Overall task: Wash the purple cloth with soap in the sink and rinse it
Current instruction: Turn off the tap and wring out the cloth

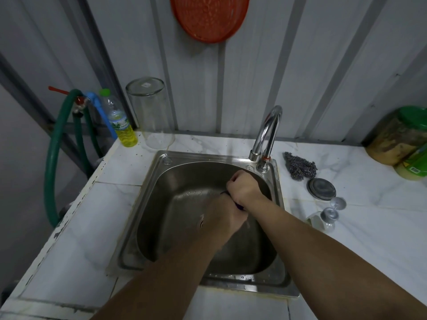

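Both my hands are down in the steel sink (pixel 147 204), close together under the curved tap (pixel 269 132). My left hand (pixel 221 215) and my right hand (pixel 246 187) are both curled tightly round the purple cloth (pixel 308 206). Only a small dark purple strip of that cloth shows between them; the rest is hidden inside my fists. A bottle of yellow liquid soap (pixel 122 125) with a green cap stands on the counter at the sink's back left corner. Drops of water fall below my hands.
A clear upturned glass jar (pixel 151 112) stands beside the soap bottle. Right of the sink lie a grey scouring pad (pixel 300 166), a metal lid (pixel 321 189) and two small glass pieces (pixel 329 215). Green-lidded jars (pixel 402 139) stand far right. A green hose (pixel 53 158) hangs left.
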Action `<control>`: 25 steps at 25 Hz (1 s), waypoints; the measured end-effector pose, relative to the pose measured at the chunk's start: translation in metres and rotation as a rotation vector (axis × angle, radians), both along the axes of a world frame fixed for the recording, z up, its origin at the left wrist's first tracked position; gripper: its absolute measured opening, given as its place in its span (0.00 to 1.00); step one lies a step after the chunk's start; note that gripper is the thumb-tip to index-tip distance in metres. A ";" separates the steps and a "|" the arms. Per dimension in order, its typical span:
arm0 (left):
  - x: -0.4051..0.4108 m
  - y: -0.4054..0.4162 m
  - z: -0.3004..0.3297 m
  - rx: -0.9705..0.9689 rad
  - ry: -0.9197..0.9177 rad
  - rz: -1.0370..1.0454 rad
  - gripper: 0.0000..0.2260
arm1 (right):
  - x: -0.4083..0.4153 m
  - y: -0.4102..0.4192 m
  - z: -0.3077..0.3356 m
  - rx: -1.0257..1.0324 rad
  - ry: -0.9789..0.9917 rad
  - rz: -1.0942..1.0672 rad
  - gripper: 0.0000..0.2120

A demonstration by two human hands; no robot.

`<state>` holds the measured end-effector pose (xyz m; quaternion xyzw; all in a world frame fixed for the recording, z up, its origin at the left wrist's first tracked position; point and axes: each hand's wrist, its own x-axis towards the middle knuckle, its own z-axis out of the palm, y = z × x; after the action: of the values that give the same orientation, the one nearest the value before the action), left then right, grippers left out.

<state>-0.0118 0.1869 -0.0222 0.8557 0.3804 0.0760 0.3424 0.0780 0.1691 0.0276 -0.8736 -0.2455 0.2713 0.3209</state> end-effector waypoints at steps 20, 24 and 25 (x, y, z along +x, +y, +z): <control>-0.029 -0.007 0.070 -1.484 -0.205 0.031 0.17 | 0.012 -0.041 0.028 0.616 1.040 -0.017 0.09; -0.011 -0.009 0.059 -0.793 0.066 0.125 0.15 | 0.004 -0.030 0.038 0.504 0.684 -0.015 0.11; -0.008 -0.010 0.057 -0.621 0.103 0.150 0.13 | 0.002 -0.028 0.037 0.481 0.622 -0.027 0.11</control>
<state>-0.0198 0.1768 0.0347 0.6827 0.4643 -0.0619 0.5609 0.0804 0.1410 0.0650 -0.6527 -0.1818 0.4535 0.5790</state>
